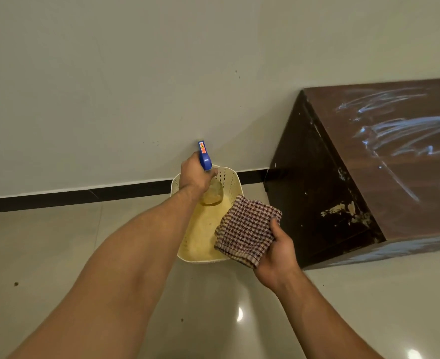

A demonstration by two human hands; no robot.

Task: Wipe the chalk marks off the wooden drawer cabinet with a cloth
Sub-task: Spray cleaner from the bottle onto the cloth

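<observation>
The right hand (278, 252) pinches the folded checked cloth (247, 229), thumb on top and the other fingers hidden beneath, so the cloth fans out from the grip toward 11 o'clock. At 10 o'clock from the cloth, the left hand (194, 177) has its fingers wrapped round the neck of a blue-headed spray bottle (204, 158) over a cream basket (229, 174) on the floor. The wooden drawer cabinet (395, 190) stands apart at 2 o'clock from the cloth, with white chalk marks (405, 125) smeared across its broad brown face.
</observation>
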